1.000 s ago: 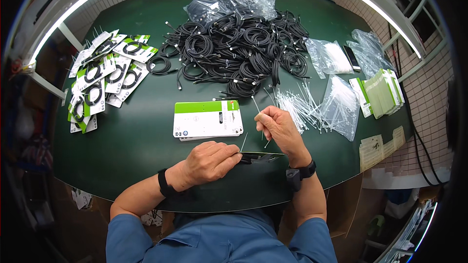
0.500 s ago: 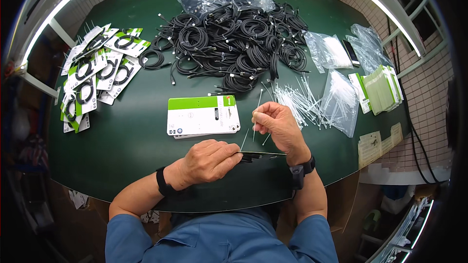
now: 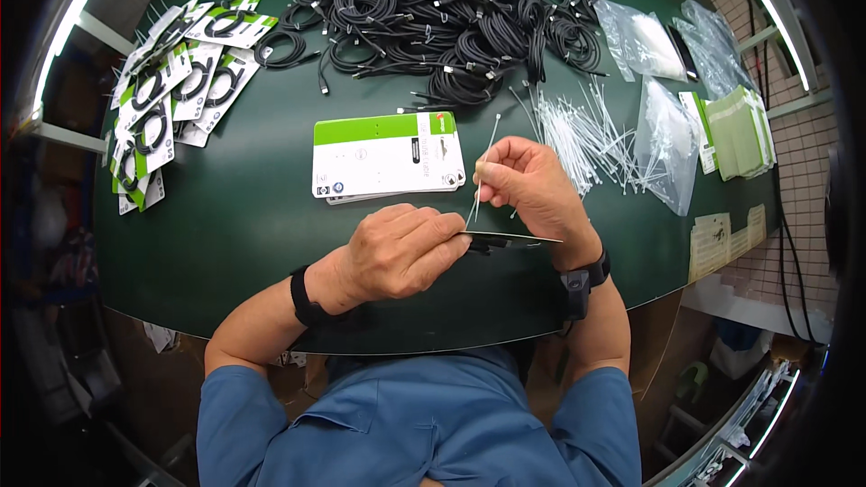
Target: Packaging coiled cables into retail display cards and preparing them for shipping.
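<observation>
My left hand (image 3: 401, 251) is closed on the left end of a packaging card (image 3: 528, 236), seen edge-on. Dark coils, apparently a cable (image 3: 488, 248), show just under that edge. Between thumb and fingertips my right hand (image 3: 534, 188) pinches a thin white cable tie (image 3: 492, 133), whose head points up and away. Its lower end comes down close to the card. Beside my left fingertips a second thin strip (image 3: 471, 213) sticks up from the card. Just beyond my hands lies a stack of white and green cards (image 3: 383, 160).
A big heap of coiled black cables (image 3: 451, 22) covers the far middle. Carded cables (image 3: 171, 99) pile up at left. Loose cable ties (image 3: 573, 140), plastic bags (image 3: 666, 149) and a green-white card stack (image 3: 735, 135) are at right. The table edge (image 3: 433, 350) runs near my body.
The view has tilted and shifted, so the table's things sit higher in it. My right hand has brought the cable tie slightly nearer the card. Both grips stay the same.
</observation>
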